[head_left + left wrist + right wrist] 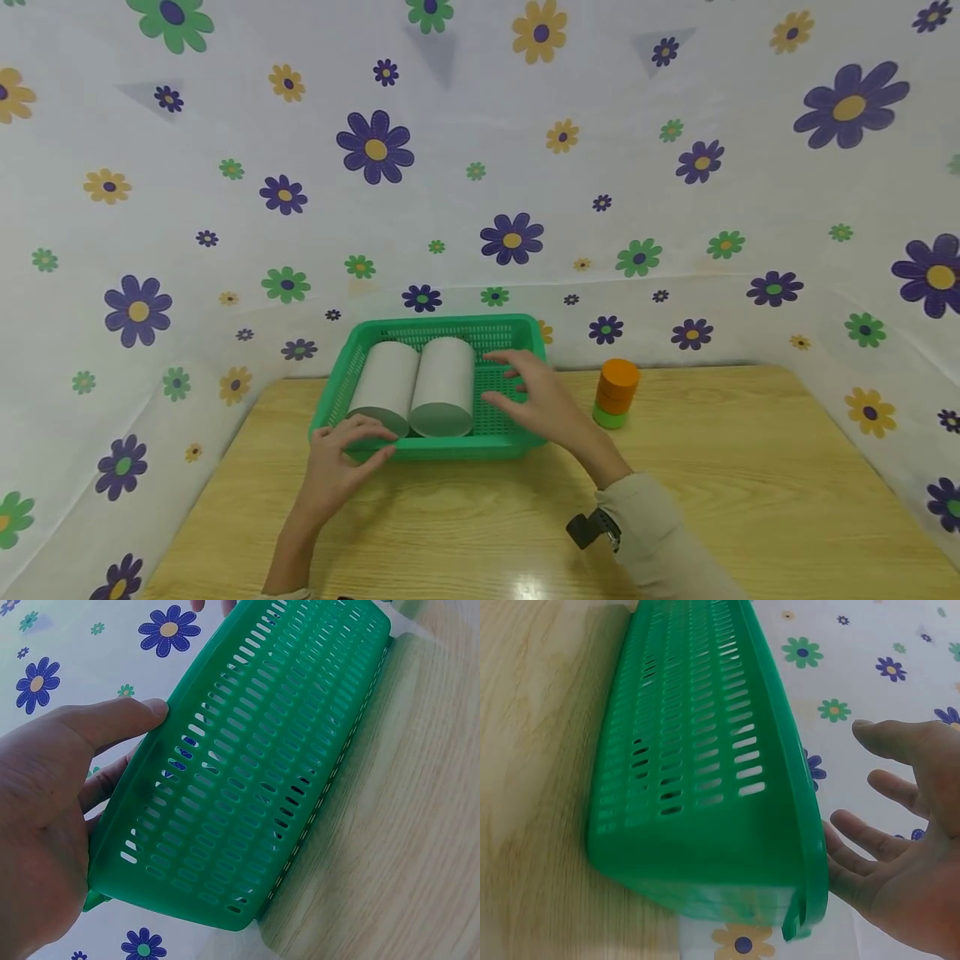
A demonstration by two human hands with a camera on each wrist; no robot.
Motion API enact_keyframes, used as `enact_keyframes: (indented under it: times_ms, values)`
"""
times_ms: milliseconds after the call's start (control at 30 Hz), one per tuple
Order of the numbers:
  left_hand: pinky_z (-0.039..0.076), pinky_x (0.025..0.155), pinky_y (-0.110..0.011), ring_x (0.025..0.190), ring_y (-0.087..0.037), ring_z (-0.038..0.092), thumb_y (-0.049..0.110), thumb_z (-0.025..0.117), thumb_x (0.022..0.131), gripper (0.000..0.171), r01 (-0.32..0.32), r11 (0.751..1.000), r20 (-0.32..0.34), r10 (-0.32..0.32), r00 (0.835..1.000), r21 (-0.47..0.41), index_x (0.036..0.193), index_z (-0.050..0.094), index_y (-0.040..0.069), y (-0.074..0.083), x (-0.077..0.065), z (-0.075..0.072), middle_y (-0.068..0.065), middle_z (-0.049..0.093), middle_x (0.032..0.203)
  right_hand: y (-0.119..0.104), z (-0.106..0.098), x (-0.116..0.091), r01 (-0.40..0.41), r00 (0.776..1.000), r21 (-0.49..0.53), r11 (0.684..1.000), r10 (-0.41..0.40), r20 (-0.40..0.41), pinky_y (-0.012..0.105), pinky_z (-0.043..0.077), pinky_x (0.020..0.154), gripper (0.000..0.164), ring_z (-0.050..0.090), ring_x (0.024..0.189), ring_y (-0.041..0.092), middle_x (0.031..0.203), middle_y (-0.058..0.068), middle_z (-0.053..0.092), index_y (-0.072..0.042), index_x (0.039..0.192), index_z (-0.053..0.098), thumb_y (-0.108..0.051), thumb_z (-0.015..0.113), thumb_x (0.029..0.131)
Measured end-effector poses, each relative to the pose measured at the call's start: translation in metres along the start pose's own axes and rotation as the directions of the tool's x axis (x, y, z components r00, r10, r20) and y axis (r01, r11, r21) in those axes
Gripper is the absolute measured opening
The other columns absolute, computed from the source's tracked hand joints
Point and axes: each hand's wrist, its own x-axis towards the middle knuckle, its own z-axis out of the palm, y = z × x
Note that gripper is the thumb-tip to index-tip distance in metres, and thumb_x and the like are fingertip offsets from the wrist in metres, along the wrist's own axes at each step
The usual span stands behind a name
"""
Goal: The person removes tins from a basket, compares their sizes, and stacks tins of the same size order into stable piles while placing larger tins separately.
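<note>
A green plastic basket [457, 447] with slotted walls sits on the wooden table. Two white cylinders lie side by side in it, the left cylinder [386, 379] and the right cylinder [444, 383]. My left hand [339, 467] is at the basket's front left corner, its bent fingers over the rim near the left cylinder's end. In the left wrist view, the thumb [124, 724] has its tip right at the rim. My right hand [542, 400] hovers over the basket's right part with fingers spread, apart from the right cylinder and holding nothing.
To the right of the basket stands a short stack of orange discs [618, 383] on a green disc [610, 417]. A white flower-print cloth [450, 208] hangs behind and at both sides of the table [712, 475]. The right wrist wears a black band [592, 529].
</note>
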Motion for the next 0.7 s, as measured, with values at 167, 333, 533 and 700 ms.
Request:
enact_keyframes:
  times_ms: [167, 333, 533, 700]
  values:
    - [0.018, 0.082, -0.045, 0.098, -0.011, 0.062, 0.006, 0.087, 0.08, 0.024, 0.009, 1.0, 0.003, -0.009, 1.0, -0.007, 0.096, 0.078, 0.022, -0.002, -0.002, 0.0, 0.011, 0.07, 0.1, -0.006, 0.007, 0.011, -0.005, 1.0, 0.007, 1.0, 0.004, 0.022, 0.043, 0.055, 0.09, 0.059, 0.061, 0.117, 0.028, 0.141, 0.013, 0.056, -0.008, 0.147, 0.052, -0.022, 0.077, 0.095]
    - [0.018, 0.082, -0.044, 0.098, -0.011, 0.063, 0.006, 0.087, 0.08, 0.024, 0.011, 1.0, 0.0, -0.011, 1.0, -0.008, 0.095, 0.078, 0.022, -0.002, -0.002, 0.0, 0.011, 0.07, 0.1, -0.011, 0.014, 0.022, -0.031, 0.998, 0.0, 1.0, 0.031, 0.059, 0.045, 0.054, 0.091, 0.063, 0.06, 0.119, 0.03, 0.146, 0.013, 0.053, -0.01, 0.15, 0.049, -0.022, 0.076, 0.095]
    - [0.019, 0.081, -0.043, 0.098, -0.012, 0.063, 0.007, 0.087, 0.08, 0.024, 0.004, 1.0, -0.002, -0.004, 1.0, 0.001, 0.095, 0.078, 0.023, -0.002, -0.001, 0.0, 0.011, 0.07, 0.1, -0.013, 0.022, 0.039, -0.07, 0.985, -0.035, 0.997, 0.074, 0.153, 0.052, 0.045, 0.105, 0.072, 0.051, 0.133, 0.036, 0.156, 0.016, 0.044, -0.008, 0.156, 0.041, -0.023, 0.076, 0.095]
    - [0.02, 0.082, -0.044, 0.098, -0.011, 0.063, 0.009, 0.087, 0.081, 0.023, -0.002, 1.0, 0.002, 0.002, 1.0, 0.013, 0.096, 0.078, 0.024, -0.002, 0.0, -0.001, 0.013, 0.069, 0.1, -0.009, 0.027, 0.053, -0.128, 0.969, -0.093, 0.987, 0.145, 0.202, 0.057, 0.039, 0.108, 0.074, 0.043, 0.141, 0.038, 0.155, 0.019, 0.043, -0.011, 0.157, 0.039, -0.028, 0.076, 0.095]
